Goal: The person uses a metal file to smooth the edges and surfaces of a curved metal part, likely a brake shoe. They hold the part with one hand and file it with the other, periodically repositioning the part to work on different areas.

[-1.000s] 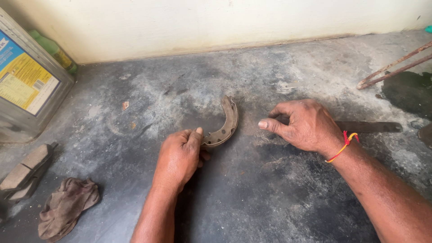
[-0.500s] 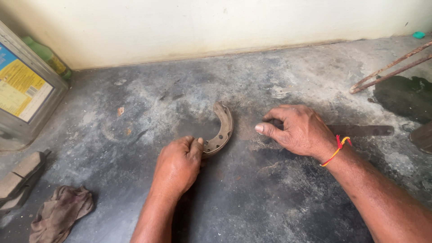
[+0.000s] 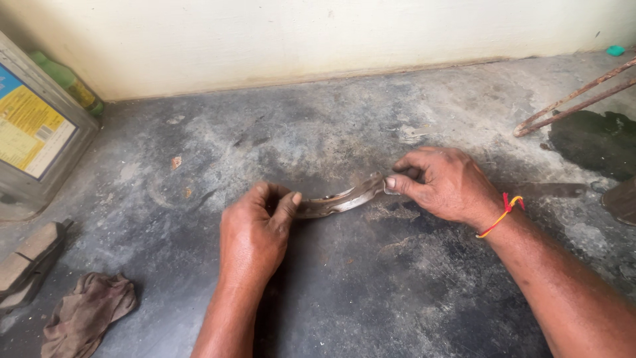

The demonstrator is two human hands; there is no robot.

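Brake shoe [image 3: 341, 199], gripped between 2 hands, seemingly lifted.

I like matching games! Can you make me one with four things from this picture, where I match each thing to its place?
Things:
1. curved rusty metal brake shoe
2. crumpled brown cloth rag
3. square metal tin with yellow and blue label
4. thin rusty metal rods

Places:
A. far right, near the wall
B. bottom left on the floor
C. between the left hand and right hand
D. left edge, by the wall

Pairs: 1-C, 2-B, 3-D, 4-A
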